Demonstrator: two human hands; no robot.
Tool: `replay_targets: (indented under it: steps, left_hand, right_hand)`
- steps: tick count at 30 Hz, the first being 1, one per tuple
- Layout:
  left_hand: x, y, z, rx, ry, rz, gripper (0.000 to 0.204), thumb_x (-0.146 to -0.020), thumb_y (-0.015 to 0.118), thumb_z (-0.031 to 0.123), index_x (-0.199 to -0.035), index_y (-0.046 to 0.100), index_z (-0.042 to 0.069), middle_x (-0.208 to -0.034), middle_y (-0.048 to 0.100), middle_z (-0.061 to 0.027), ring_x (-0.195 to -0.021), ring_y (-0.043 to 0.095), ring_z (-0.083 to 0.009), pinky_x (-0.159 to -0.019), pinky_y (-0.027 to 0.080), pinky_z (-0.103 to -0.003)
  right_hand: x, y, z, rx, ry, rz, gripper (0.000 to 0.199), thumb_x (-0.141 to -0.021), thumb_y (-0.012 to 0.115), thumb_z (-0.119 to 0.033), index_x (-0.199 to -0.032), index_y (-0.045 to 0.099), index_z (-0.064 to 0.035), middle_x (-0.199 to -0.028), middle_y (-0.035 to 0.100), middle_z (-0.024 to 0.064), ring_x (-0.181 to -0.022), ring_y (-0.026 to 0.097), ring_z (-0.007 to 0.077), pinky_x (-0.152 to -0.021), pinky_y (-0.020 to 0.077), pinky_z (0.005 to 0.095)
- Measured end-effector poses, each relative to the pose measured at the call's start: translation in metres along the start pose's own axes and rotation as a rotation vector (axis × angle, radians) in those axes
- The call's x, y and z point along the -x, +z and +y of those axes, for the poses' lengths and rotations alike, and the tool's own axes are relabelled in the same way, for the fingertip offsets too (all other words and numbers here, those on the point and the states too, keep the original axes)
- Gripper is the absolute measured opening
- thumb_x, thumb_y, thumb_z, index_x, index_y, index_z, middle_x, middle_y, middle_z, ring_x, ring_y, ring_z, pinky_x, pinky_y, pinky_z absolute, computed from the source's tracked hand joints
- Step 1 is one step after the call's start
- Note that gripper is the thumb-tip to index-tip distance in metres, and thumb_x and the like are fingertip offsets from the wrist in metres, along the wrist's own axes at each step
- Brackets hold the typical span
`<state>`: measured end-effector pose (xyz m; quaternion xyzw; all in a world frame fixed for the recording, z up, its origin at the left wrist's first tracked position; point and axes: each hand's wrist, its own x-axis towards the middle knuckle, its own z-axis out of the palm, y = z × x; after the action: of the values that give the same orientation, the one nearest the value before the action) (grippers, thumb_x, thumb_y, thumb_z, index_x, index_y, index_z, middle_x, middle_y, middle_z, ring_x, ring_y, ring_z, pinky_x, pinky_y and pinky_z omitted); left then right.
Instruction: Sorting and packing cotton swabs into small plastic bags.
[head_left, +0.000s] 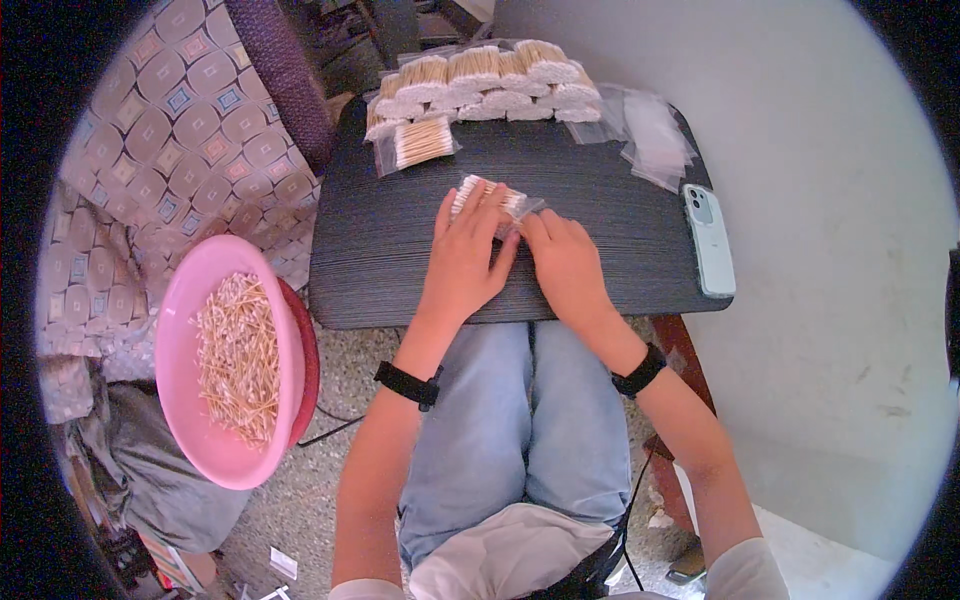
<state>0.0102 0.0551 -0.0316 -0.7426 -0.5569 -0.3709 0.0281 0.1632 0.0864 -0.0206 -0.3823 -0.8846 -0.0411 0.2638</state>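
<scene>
In the middle of the dark table, a small clear plastic bag of cotton swabs (468, 192) lies partly hidden under my fingers. My left hand (462, 250) rests flat across it, fingers stretched out and thumb apart. At the bag's right end, the curled fingers of my right hand (568, 262) pinch its plastic edge. A single filled bag of cotton swabs (424, 142) lies farther back to the left. Behind it, a stack of filled cotton swab bags (475, 68) runs along the far edge.
Flat clear bags (655, 130) lie at the far right of the table (390, 260), with a pale phone (710, 245) on its right edge. Left of the table, a pink basin (172, 370) holds loose cotton swabs (238, 360). A pale wall (830, 250) rises at the right.
</scene>
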Motion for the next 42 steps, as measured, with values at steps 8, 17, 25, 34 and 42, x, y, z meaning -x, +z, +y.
replay_targets:
  steps: [8, 17, 25, 34, 42]
  left_hand:
    - [-0.001, -0.005, 0.004, 0.08, -0.034, -0.032, 0.049, -0.085, 0.055, 0.014, -0.132, 0.044, 0.004, -0.138, 0.046, -0.0132, -0.131, 0.04, -0.0273, -0.111, 0.022, -0.045]
    - [-0.004, -0.001, 0.008, 0.011, 0.028, -0.055, 0.048, -0.083, 0.054, 0.013, -0.13, 0.048, 0.002, -0.138, 0.046, -0.0135, -0.132, 0.038, -0.0253, -0.11, 0.022, -0.045]
    - [0.0, 0.002, -0.004, 0.081, -0.004, -0.04, 0.048, -0.087, 0.05, 0.011, -0.135, 0.045, 0.006, -0.142, 0.043, -0.0102, -0.132, 0.037, -0.0277, -0.11, 0.023, -0.044]
    - [0.0, -0.002, -0.01, 0.144, -0.119, 0.128, 0.055, -0.078, 0.067, 0.012, -0.13, 0.049, 0.006, -0.133, 0.048, -0.0116, -0.115, 0.044, -0.0315, -0.1, 0.034, -0.041]
    - [-0.003, -0.004, -0.004, 0.348, -0.144, 0.095, 0.06, -0.071, 0.079, 0.029, -0.114, 0.047, 0.003, -0.106, 0.058, -0.0165, -0.098, 0.055, -0.0317, -0.083, 0.045, -0.039]
  right_hand:
    - [-0.006, 0.003, -0.004, -0.289, 0.242, -0.072, 0.019, -0.088, 0.053, -0.014, -0.1, 0.051, 0.001, -0.095, 0.057, 0.0174, -0.089, 0.06, 0.0342, -0.076, 0.0498, 0.0419]
    - [0.011, 0.021, -0.007, -1.11, 0.536, 0.049, 0.066, -0.094, 0.051, -0.023, -0.139, 0.019, 0.012, -0.137, 0.036, 0.0317, -0.126, 0.042, 0.0392, -0.104, 0.0341, 0.0367]
    - [-0.01, 0.028, -0.021, -1.287, 0.493, 0.039, 0.068, -0.094, 0.051, -0.015, -0.142, 0.012, 0.0107, -0.143, 0.029, 0.0305, -0.132, 0.035, 0.0352, -0.108, 0.0309, 0.0365]
    - [-0.009, 0.001, -0.001, -1.413, 0.456, 0.211, 0.043, -0.087, 0.05, 0.006, -0.129, 0.044, 0.0013, -0.129, 0.049, 0.0142, -0.121, 0.05, 0.0257, -0.099, 0.0424, 0.0326]
    - [-0.02, -0.029, 0.009, -0.96, 0.086, 0.095, 0.028, -0.081, 0.059, 0.002, -0.109, 0.063, -0.0017, -0.117, 0.06, 0.0128, -0.118, 0.054, 0.0242, -0.098, 0.0438, 0.0343]
